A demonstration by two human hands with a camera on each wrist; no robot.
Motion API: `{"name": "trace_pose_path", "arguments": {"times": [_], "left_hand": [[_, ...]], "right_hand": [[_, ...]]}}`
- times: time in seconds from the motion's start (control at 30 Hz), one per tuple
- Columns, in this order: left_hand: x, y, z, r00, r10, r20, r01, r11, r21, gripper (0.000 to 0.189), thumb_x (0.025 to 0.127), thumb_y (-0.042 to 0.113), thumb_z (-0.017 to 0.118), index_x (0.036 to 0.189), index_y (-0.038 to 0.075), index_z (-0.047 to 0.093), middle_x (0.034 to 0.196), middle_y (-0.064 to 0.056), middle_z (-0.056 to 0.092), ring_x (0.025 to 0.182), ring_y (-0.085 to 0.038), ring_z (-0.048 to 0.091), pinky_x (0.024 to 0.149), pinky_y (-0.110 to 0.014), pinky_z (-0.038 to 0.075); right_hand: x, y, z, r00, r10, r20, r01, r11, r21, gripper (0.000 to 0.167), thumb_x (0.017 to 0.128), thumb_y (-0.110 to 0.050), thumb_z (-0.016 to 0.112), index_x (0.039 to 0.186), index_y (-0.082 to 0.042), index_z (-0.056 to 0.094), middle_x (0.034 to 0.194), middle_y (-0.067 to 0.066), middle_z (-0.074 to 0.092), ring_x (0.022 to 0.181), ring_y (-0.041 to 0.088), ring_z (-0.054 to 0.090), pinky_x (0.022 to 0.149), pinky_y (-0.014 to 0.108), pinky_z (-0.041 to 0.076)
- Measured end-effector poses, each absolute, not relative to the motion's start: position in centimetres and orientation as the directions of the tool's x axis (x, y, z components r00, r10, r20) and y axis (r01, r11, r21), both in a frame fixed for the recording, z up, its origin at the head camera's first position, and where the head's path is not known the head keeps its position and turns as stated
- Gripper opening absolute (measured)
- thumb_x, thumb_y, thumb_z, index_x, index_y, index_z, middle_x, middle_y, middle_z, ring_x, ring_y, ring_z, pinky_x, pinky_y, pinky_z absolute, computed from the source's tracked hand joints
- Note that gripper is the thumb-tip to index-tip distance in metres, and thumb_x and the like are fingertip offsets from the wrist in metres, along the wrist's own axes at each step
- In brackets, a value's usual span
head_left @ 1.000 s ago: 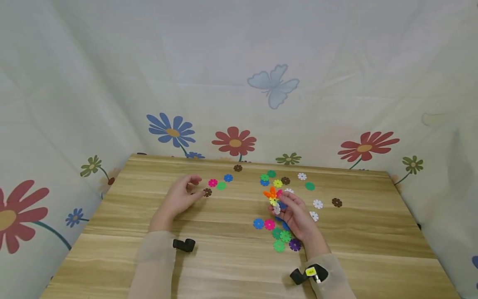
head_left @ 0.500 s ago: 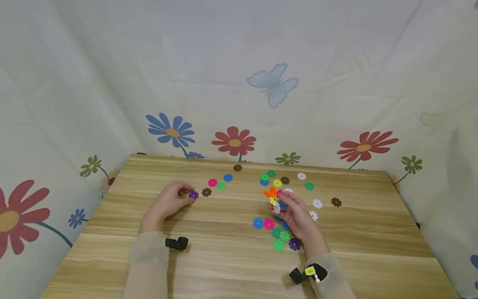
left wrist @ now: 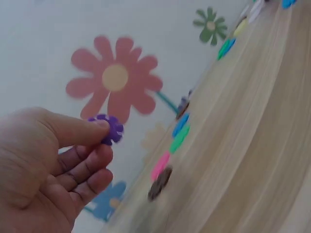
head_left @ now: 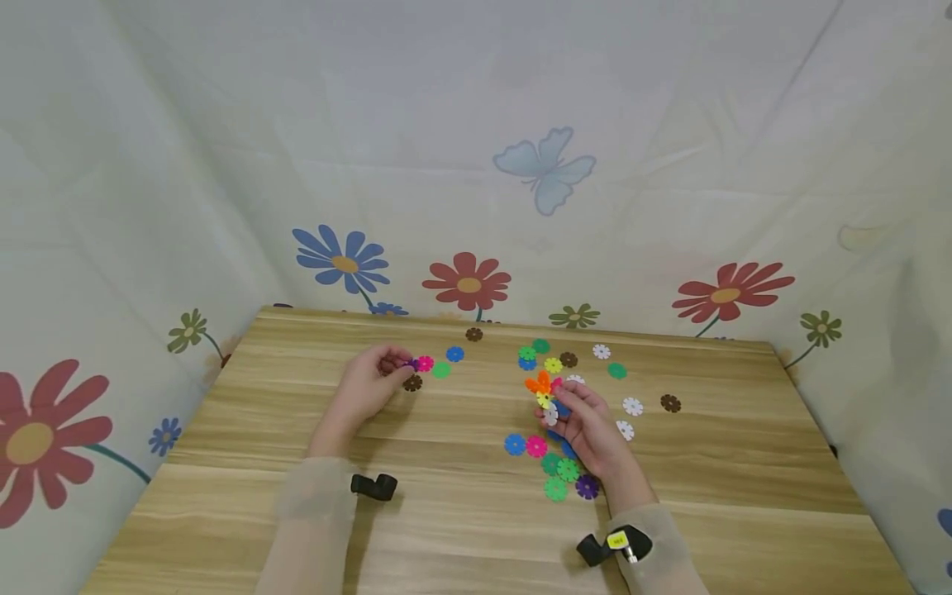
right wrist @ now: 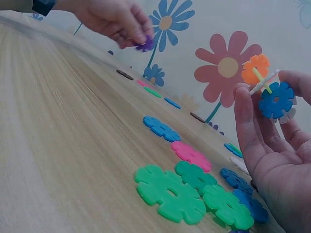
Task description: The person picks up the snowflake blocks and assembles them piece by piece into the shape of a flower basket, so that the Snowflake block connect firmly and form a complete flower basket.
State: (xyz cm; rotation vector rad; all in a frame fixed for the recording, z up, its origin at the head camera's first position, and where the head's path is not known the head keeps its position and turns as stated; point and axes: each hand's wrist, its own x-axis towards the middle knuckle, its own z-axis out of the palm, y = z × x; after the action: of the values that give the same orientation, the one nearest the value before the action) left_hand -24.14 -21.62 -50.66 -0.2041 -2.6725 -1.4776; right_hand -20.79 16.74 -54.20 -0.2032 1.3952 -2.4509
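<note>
My left hand (head_left: pixel 366 385) pinches a purple snowflake disc (left wrist: pixel 114 130) between thumb and index finger. In the left wrist view the disc is held up above the table. From the head view it overlaps the left side of a pink disc (head_left: pixel 425 364), with a brown disc (head_left: pixel 412 383) just below. My right hand (head_left: pixel 597 434) holds a cluster of joined snowflake discs (right wrist: pixel 276 102). Orange, yellow, white and blue pieces show in it, slotted at angles to each other. The fingers and palm hide part of the cluster.
Loose green (head_left: pixel 441 370) and blue discs (head_left: pixel 454 354) lie right of my left hand. Several more discs, such as a light green one (right wrist: pixel 170 194), lie around and under my right hand. A flower-printed cloth (head_left: pixel 416 165) hangs behind the wooden table (head_left: pixel 446 529).
My left hand drew back to the left, showing the purple snowflake disc in its fingers, then moved right and away from me, toward the pink disc. My right hand has kept still with its cluster.
</note>
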Motion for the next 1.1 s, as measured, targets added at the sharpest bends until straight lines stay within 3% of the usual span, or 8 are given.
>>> {"name": "trace_pose_path", "arguments": {"times": [0.37, 0.53, 0.8, 1.1], "left_hand": [[-22.4, -13.0, -48.5, -0.949, 0.191, 0.249, 0.306, 0.383, 0.872, 0.008, 0.102, 0.011, 0.08, 0.108, 0.013, 0.075, 0.098, 0.002, 0.079, 0.088, -0.02, 0.071, 0.074, -0.031, 0.06], [-21.7, -10.5, -48.9, -0.929, 0.258, 0.264, 0.346, 0.357, 0.868, 0.009, 0.101, 0.012, 0.081, 0.108, 0.015, 0.075, 0.096, 0.007, 0.078, 0.088, -0.015, 0.071, 0.077, -0.03, 0.06], [-21.4, -8.5, -50.3, -0.88, 0.355, 0.314, 0.424, 0.294, 0.856, 0.006, 0.103, 0.013, 0.079, 0.107, 0.011, 0.075, 0.098, 0.006, 0.08, 0.088, -0.01, 0.074, 0.082, -0.03, 0.063], [-21.4, -7.4, -51.0, -0.876, 0.334, 0.348, 0.444, 0.278, 0.852, 0.004, 0.103, 0.012, 0.079, 0.104, 0.015, 0.076, 0.1, 0.0, 0.081, 0.09, -0.009, 0.076, 0.081, -0.03, 0.064]], "right_hand": [[-20.6, 16.6, -54.3, -0.951, -0.301, -0.066, 0.196, -0.426, -0.883, 0.015, 0.116, -0.017, 0.056, 0.104, -0.016, 0.065, 0.103, 0.003, 0.072, 0.094, 0.027, 0.081, 0.092, 0.039, 0.065], [-20.7, 16.6, -54.4, -0.95, -0.309, -0.044, 0.18, -0.425, -0.887, 0.02, 0.116, -0.016, 0.057, 0.099, -0.016, 0.067, 0.102, 0.001, 0.074, 0.091, 0.022, 0.08, 0.094, 0.042, 0.065], [-21.0, 16.4, -54.6, -0.954, -0.301, -0.016, 0.15, -0.428, -0.891, 0.024, 0.115, -0.015, 0.059, 0.095, -0.015, 0.071, 0.096, -0.001, 0.074, 0.086, 0.015, 0.077, 0.093, 0.04, 0.065], [-21.0, 16.4, -54.6, -0.955, -0.295, -0.028, 0.153, -0.407, -0.9, 0.024, 0.114, -0.014, 0.062, 0.091, -0.015, 0.071, 0.092, -0.002, 0.07, 0.087, 0.015, 0.077, 0.09, 0.035, 0.065]]}}
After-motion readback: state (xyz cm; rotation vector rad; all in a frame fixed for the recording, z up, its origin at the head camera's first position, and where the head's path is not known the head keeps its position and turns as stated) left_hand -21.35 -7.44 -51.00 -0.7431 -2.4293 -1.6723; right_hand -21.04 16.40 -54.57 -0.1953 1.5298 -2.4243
